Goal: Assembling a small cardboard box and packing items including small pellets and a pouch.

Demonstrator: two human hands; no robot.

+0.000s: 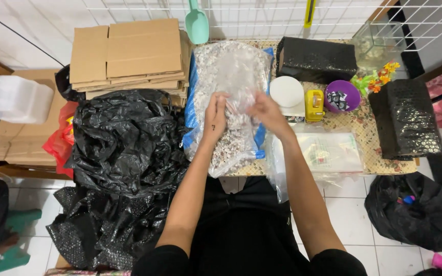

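Two hands meet over a large clear plastic bag of small pale pieces (pixel 231 97) lying on the worktop (pixel 356 125). Left hand (pixel 215 113) and right hand (pixel 267 110) pinch its film, which looks slippery, so a steady two-handed grip suits. Left of the bag lie crumpled black plastic bags (pixel 124 138).

fingertips of both hands (pixel 241 110): hidden in clear bag (pixel 231 82) | green scoop (pixel 196 23): handle cut off by top edge

One cam only, worn on the person's head, looking nearly straight down over the low table (pixel 364 134), fairly close. Forearms enter from bottom edge; wire grid wall (pixel 282 15) at top, tiled floor (pixel 354 214) below. No 2nd view.
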